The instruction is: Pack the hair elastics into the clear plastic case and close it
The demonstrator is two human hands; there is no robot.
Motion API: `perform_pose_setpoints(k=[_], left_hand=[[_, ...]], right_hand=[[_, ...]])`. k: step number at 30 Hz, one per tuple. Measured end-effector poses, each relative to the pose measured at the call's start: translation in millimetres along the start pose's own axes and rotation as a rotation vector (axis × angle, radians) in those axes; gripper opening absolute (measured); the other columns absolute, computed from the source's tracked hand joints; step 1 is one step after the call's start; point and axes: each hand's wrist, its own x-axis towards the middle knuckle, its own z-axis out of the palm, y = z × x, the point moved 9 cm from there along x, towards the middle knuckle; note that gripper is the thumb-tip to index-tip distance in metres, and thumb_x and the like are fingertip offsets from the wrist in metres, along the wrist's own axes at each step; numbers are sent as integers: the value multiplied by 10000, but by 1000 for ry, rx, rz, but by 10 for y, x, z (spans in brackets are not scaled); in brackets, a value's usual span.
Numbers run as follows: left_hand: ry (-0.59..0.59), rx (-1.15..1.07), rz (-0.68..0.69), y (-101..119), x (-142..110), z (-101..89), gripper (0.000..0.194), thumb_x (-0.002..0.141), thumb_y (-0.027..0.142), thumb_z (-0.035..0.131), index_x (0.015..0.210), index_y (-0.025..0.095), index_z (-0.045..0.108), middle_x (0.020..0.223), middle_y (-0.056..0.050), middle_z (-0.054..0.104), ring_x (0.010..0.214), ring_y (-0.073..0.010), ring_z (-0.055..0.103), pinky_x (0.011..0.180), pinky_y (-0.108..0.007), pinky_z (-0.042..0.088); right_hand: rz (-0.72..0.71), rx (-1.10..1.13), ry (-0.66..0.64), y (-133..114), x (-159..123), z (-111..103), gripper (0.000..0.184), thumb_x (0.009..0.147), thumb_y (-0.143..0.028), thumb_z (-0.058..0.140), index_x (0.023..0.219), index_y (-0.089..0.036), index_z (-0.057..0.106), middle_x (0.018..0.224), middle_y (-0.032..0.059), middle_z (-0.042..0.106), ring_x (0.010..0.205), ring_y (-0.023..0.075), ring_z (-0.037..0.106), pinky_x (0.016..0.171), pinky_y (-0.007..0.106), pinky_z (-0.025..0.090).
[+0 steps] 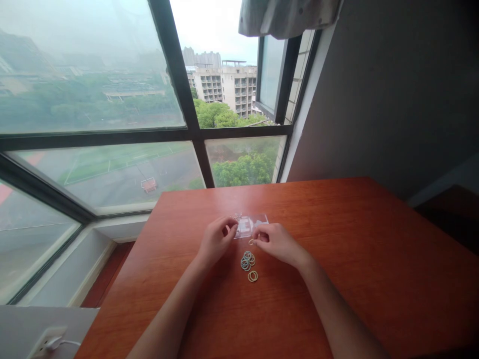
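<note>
At the fingertips, a clear plastic packet (250,225) is pinched from both sides above a small heap of rings.

The packet's near-left corner is held between the thumb and curled fingers of the left hand (216,240), seemingly so that the thin film is kept steady on the wood. One small ring (251,242) appears to be nipped in the narrowed fingertips of the right hand (277,243) at the packet's near edge, though its grip is too small to be made out surely. Just below, a cluster of coloured rings (247,261) and a separate pair (253,275) are kept within easy reach. All is laid on the reddish wooden table (374,259) beside the window (112,124).
</note>
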Motion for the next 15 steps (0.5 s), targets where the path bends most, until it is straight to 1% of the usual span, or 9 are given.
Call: perform_pose_setpoints(k=[3, 7, 10, 15], left_hand=[[-27, -32, 41, 103, -14, 46, 130, 880, 229, 528, 858, 172, 644, 745, -6, 613, 601, -100, 490, 587, -214, 400], [-94, -58, 98, 247, -38, 129, 139, 891, 241, 534, 865, 175, 654, 720, -1, 574, 608, -98, 480, 578, -211, 386], [-120, -66, 118, 292, -48, 163, 117, 879, 220, 550, 872, 176, 659, 731, -1, 577, 610, -95, 481, 573, -210, 381], [-123, -73, 120, 293, -48, 168, 109, 862, 190, 555, 842, 176, 662, 746, -5, 598, 613, -95, 487, 580, -211, 389]], right_hand=[[20, 9, 103, 41, 33, -72, 61, 781, -235, 630, 765, -185, 662, 576, -44, 531, 552, 96, 466, 528, 201, 307], [15, 46, 172, 59, 52, -121, 69, 781, -251, 639, 783, -189, 667, 564, -50, 509, 539, 96, 458, 523, 200, 311], [11, 61, 193, 54, 50, -139, 66, 779, -253, 643, 785, -191, 666, 562, -55, 498, 537, 94, 457, 522, 199, 312], [10, 61, 203, 32, 39, -149, 64, 781, -249, 638, 781, -190, 662, 556, -58, 484, 535, 93, 454, 526, 201, 314]])
